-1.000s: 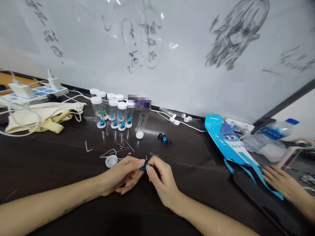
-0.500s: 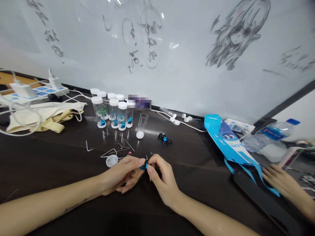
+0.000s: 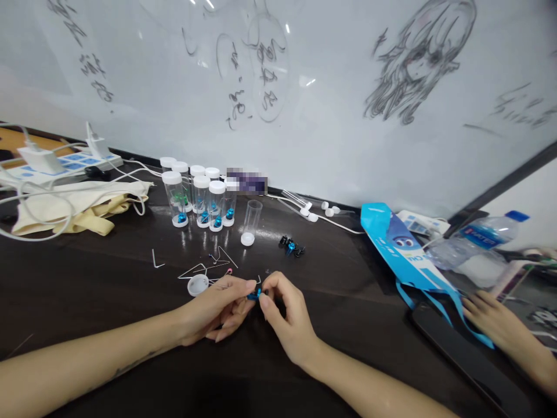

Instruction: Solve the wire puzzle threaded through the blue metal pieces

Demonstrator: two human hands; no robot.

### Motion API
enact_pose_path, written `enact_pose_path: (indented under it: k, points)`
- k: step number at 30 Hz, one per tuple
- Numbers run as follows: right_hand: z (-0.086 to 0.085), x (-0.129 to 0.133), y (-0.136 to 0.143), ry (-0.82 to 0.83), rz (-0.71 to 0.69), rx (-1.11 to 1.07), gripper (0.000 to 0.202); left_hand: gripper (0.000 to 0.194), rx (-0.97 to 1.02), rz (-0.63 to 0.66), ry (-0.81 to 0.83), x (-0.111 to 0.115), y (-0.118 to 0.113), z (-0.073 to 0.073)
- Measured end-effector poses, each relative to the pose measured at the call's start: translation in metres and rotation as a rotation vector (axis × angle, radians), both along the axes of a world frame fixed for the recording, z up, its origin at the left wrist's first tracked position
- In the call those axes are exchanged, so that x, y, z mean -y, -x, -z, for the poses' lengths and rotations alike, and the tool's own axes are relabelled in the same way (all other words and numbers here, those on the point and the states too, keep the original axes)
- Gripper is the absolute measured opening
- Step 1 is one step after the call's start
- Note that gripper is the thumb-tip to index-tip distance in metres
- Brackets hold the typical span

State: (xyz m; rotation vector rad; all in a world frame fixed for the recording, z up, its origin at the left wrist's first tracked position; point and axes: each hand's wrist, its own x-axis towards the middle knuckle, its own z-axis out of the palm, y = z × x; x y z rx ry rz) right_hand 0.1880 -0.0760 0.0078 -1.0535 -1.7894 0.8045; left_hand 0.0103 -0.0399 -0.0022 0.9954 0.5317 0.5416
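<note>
Between my two hands is a small blue and black part (image 3: 253,295), partly covered by fingertips. My left hand (image 3: 224,305) pinches it from the left between thumb and fingers. From the right, my right hand (image 3: 285,310) closes thumb and index finger on its other end. Just left of my left hand lie a white round cap (image 3: 198,285) with small bits in it and several thin bent wires (image 3: 217,258). Beyond my hands an open clear tube (image 3: 252,220) stands upright on a white base. A small pile of black and blue parts (image 3: 291,246) lies to its right.
Several capped clear tubes (image 3: 201,200) with blue or green parts stand at the back left. An L-shaped hex key (image 3: 155,259) lies before them. At right are a blue bag (image 3: 391,244), a black phone (image 3: 461,348), a water bottle (image 3: 491,232) and another person's hand (image 3: 491,313).
Both hands stay in place on the blue and black part. Slightly more of its black section shows between the fingertips.
</note>
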Motion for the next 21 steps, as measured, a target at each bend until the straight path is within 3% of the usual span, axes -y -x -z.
enact_pose_path:
  k: [9,17,21]
  points:
    - [0.0030,0.0000,-0.0016,0.043,-0.016,0.013,0.036,0.048,0.003,0.007,0.000,0.0011,0.0007,0.0015]
    - [-0.0001,0.0009,-0.0008,0.002,-0.024,-0.013,0.018,0.049,-0.005,0.000,-0.005,0.0004,0.0001,0.0012]
    - [0.0018,0.0009,-0.0011,0.023,-0.028,-0.020,0.028,0.048,0.007,0.004,-0.001,0.0010,-0.0001,0.0001]
